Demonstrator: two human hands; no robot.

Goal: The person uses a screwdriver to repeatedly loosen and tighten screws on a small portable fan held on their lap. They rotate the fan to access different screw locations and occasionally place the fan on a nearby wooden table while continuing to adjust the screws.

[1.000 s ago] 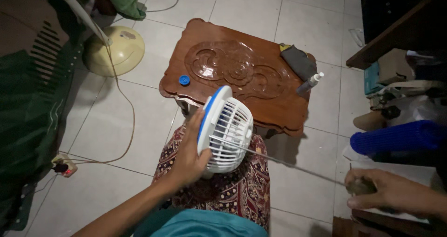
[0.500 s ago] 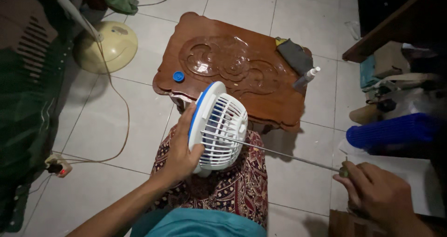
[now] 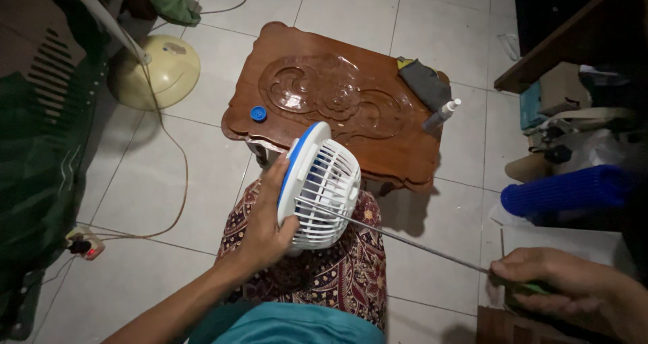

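Note:
My left hand (image 3: 264, 224) grips a small white fan with a blue rim (image 3: 318, 185) from behind, holding it upright over my lap, grille facing right. My right hand (image 3: 565, 288) at the lower right is closed on the green handle of a long thin screwdriver (image 3: 405, 239). Its metal shaft runs up and left, and its tip lies against the lower part of the fan's grille. A patterned cloth (image 3: 337, 270) covers my knees under the fan.
A low carved wooden table (image 3: 324, 101) stands ahead with a blue cap (image 3: 258, 114), a small spray bottle (image 3: 441, 114) and a dark cloth (image 3: 424, 82). A yellow fan base (image 3: 156, 70) and cord lie left. A blue roll (image 3: 567, 190) and clutter sit right.
The fan has stayed in my left hand, turned slightly. My right hand has shifted a little along the right edge, and the screwdriver tip has come onto the grille.

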